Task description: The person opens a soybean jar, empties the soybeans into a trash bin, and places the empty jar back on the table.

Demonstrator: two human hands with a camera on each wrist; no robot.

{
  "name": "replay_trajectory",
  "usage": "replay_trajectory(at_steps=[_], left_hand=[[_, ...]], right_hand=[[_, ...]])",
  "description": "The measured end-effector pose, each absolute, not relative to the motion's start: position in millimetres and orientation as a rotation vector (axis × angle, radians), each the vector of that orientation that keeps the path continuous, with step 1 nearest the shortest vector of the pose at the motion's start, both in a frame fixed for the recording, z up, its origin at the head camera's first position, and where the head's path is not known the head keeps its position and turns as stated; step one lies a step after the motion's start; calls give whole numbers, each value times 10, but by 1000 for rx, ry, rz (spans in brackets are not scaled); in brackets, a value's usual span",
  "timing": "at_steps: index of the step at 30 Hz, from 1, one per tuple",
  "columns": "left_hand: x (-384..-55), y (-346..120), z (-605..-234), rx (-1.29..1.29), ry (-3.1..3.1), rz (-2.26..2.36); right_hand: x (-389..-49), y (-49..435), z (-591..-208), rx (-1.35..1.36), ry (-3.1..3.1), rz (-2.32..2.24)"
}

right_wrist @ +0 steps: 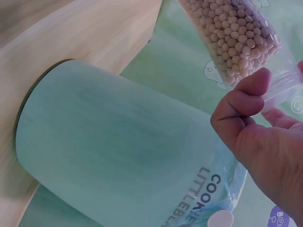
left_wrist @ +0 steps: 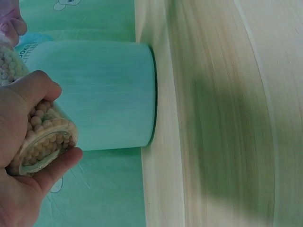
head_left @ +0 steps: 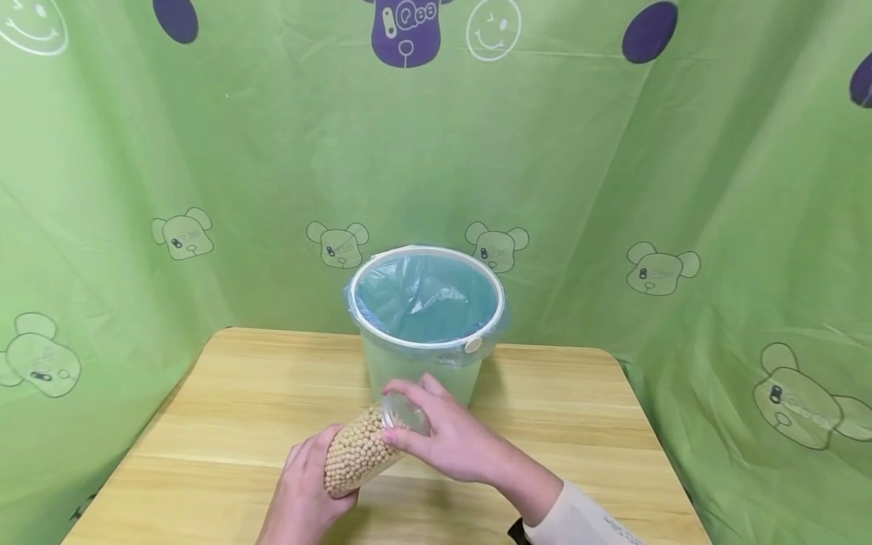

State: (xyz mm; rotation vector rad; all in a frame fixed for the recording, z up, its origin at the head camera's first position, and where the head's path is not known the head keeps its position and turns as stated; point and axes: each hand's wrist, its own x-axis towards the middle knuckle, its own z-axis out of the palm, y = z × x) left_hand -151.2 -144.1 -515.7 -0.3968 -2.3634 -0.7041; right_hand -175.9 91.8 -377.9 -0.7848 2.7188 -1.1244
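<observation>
Green cloth hangs behind and on both sides of one wood-grain table; we count six outlined bear heads on it in the head view. Nearest us, two hands and one jar, held off the table, over its nearer part and short of the far edge. Left hand is wrapped round the base end, probably to steady the weight; right hand pinches the one clear cap. Whether the cap is seated or loose we cannot tell. Jar lies tilted, cap end higher and toward the bin, which we judge lets the right hand reach it. Pale beads inside, too many to count. Beyond: one bin, upright toward the far edge, between the two far corners; one blue liner folded over its rim, presumably to hold it in place.
</observation>
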Motion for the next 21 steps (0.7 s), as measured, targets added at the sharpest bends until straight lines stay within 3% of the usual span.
replay_trajectory(at_steps=[12, 21], left_hand=[[-1459, -1382, -5142, -359, -2499, -833], [-1440, -1427, -5196, -487, -2457, -920]], right_hand=[[-1766, 999, -3803, -1006, 2661, -1047], [-1737, 1093, -3651, -1245, 2614, -757]])
